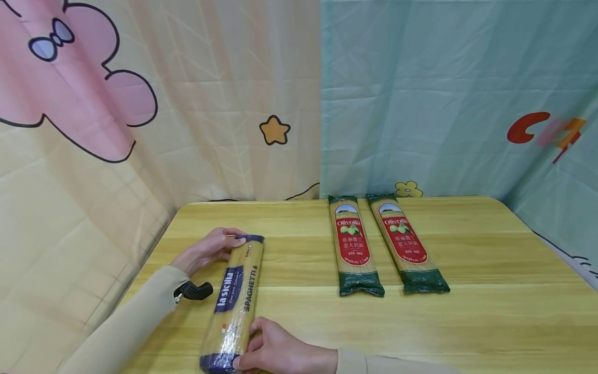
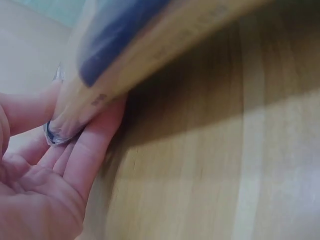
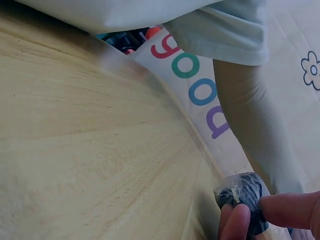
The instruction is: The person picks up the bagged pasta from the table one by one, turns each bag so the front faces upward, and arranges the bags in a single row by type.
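Observation:
A long pack of La Sicilia spaghetti (image 1: 235,298) with dark blue ends lies lengthwise on the wooden table (image 1: 490,311), near its left side. My left hand (image 1: 210,248) holds the far end, thumb over the top; in the left wrist view the fingers (image 2: 95,142) cup the pack's end (image 2: 67,117) from below. My right hand (image 1: 271,349) grips the near end; in the right wrist view the fingertips (image 3: 235,222) pinch the dark wrapped end (image 3: 242,192).
Two red-labelled Olivoila spaghetti packs (image 1: 354,244) (image 1: 405,241) lie side by side at the table's middle back. Printed cloth backdrops hang behind and to both sides. The table's right half is bare wood.

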Motion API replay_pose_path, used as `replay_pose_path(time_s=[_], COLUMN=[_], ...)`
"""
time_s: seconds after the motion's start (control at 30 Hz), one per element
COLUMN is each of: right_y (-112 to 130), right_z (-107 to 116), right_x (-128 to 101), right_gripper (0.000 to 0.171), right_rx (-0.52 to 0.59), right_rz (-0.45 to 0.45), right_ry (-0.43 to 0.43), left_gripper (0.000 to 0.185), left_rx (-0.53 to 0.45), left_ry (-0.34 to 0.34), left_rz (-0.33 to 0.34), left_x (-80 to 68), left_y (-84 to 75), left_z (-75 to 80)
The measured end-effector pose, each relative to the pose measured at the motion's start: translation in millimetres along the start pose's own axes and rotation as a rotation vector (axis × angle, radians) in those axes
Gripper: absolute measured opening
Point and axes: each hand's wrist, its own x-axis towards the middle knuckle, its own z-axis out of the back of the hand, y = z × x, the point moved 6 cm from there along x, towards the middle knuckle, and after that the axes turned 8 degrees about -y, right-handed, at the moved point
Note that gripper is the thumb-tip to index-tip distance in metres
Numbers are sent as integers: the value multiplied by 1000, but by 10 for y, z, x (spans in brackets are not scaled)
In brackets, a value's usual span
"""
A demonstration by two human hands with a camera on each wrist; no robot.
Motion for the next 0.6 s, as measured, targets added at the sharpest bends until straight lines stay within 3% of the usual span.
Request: replay_pose_path(time_s=[0.17, 0.3, 0.6], right_y=[9, 51, 116], right_z=[32, 98, 287], right_x=[9, 18, 34], right_gripper=[28, 30, 36], right_rx=[17, 3, 42], right_rz=[35, 78, 160], right_ry=[-29, -61, -222], left_gripper=[34, 30, 52], left_rx=[-67, -118, -179], left_ry=[23, 2, -50], left_rz=[22, 24, 22], left_x=[14, 50, 205], left_y=[4, -35, -133], left_z=[-32, -50, -97])
